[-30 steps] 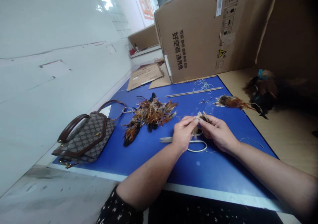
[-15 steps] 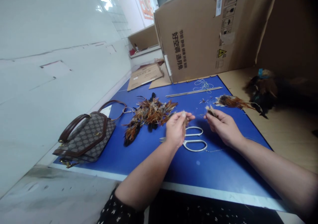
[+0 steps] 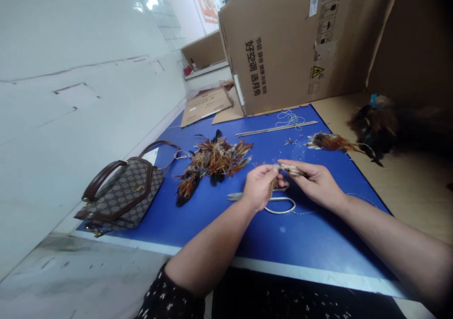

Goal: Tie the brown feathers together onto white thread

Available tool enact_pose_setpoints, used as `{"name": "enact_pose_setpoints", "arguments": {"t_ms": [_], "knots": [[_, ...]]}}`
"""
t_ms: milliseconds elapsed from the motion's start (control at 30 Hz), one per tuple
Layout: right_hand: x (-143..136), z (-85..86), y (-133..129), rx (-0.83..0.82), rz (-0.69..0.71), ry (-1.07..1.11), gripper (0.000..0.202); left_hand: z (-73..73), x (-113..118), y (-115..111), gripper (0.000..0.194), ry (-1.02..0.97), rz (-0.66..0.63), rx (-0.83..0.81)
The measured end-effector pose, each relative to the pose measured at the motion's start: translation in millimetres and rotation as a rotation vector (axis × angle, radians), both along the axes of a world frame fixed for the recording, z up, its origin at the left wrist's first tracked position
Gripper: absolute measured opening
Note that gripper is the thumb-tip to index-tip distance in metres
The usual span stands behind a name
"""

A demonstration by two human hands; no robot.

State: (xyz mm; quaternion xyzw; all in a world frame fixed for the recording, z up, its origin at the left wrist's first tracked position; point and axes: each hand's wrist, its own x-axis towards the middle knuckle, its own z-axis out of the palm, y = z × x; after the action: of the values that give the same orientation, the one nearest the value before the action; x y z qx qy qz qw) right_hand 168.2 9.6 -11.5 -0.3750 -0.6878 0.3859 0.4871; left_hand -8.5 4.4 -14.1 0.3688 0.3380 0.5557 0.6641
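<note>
My left hand (image 3: 261, 184) is closed on a small feather, its brownish vane hanging below the thumb. My right hand (image 3: 316, 183) pinches a little bunch of feathers (image 3: 293, 170), pale quill ends toward the left. The two hands meet fingertip to fingertip above a pair of scissors (image 3: 283, 210), whose upper handle is mostly hidden by the left hand. Left of the hands lies a loose pile of brown, orange and black feathers (image 3: 215, 158). A second feather bundle (image 3: 327, 142) rests at the blue mat's right edge, beyond the right hand.
A patterned handbag (image 3: 123, 194) stands at the left by the wall. Thin sticks (image 3: 276, 129) and tangled string (image 3: 292, 120) lie at the back of the blue mat (image 3: 198, 229). A large cardboard box (image 3: 283, 50) rises behind. Dark feathers (image 3: 375, 125) sit at the right.
My hands have come together: the left moved right and the right moved slightly left and down. The left hand now covers most of the scissors' upper handle.
</note>
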Motion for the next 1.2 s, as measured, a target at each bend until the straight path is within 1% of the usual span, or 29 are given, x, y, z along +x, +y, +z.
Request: {"name": "enact_pose_setpoints", "arguments": {"t_ms": [233,367,500,800,933,1000,1100,1200], "knots": [[-3,5.2,-4,-0.023,0.02,-0.021,0.042,-2.6,0,1,0.038,0.015,-0.024,-0.002],[-3,4.9,-4,-0.02,0.039,-0.016,0.039,-3.9,0,2,0.033,0.012,-0.017,0.008],[-3,4.4,-4,-0.058,0.058,-0.009,0.039,-3.1,0,2,0.03,0.03,-0.018,0.008],[-5,3.6,-3,-0.1,0.015,0.03,0.044,-6.0,-1,1,0.034,0.096,-0.047,0.018],[-2,6.4,0,-0.159,0.002,0.044,0.048,-2.2,-5,0,0.036,0.092,-0.122,0.006],[2,9.1,2,-0.177,0.028,0.044,0.048,1.8,-7,-1,0.038,0.092,-0.179,-0.008],[7,13.5,5,-0.19,0.096,0.03,0.039,6.7,-10,-2,0.041,0.099,-0.25,-0.018],[9,17.2,6,-0.204,0.115,0.042,0.035,7.0,-11,-3,0.042,0.113,-0.292,-0.021]]}}
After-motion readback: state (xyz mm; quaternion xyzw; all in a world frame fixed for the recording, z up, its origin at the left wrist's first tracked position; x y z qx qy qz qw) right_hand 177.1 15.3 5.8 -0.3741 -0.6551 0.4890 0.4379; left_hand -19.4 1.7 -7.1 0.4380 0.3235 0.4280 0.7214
